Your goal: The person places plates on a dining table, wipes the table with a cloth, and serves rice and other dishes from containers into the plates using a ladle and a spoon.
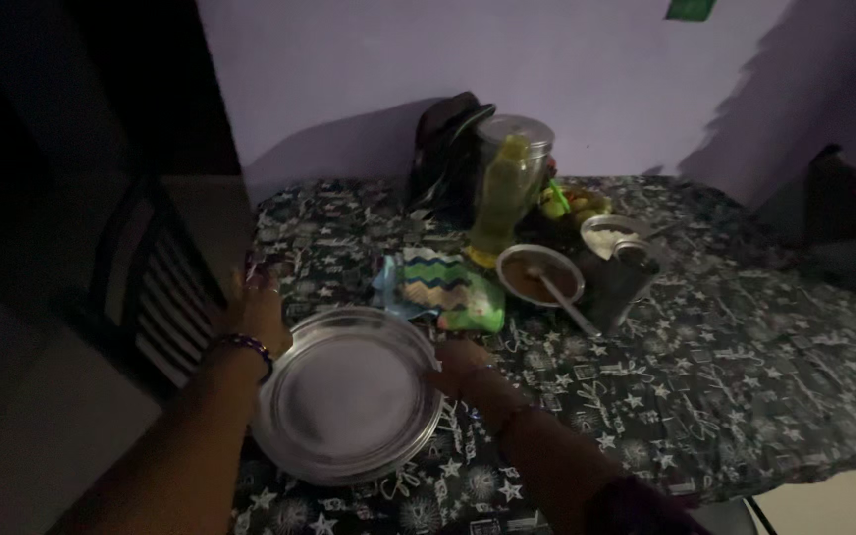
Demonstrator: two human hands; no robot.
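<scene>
Head view, looking down in dim light at a table (745, 376) covered with a dark cloth printed in pale stars and scribbles. Both hands are on a round steel plate (349, 394) that lies flat on the cloth near the table's near-left corner. The left hand (258, 309) rests on the plate's far-left rim, fingers spread and pointing away from the person, a beaded bracelet (246, 345) on the wrist. The right hand (458, 365) holds the right rim, fingers curled onto the edge (whether the thumb goes under the plate cannot be told in this light). The hands are well apart, one on either side of the plate, which is bare.

Just beyond the right hand lies a crumpled packet (438, 287) with zigzag stripes and a green end, almost touching the plate's far rim. Farther out from the right hand stands a steel bowl (541, 273) of brown food with a spoon (567, 305) leaning out of it toward the person. Behind that is a second small bowl (614, 236) with something pale in it. Beyond the packet stands a tall clear jar (509, 183) with yellowish contents, with a dark bag (446, 149) beside it against the pale wall. Out past the left hand, off the table's edge, a dark chair back (156, 287) shows
</scene>
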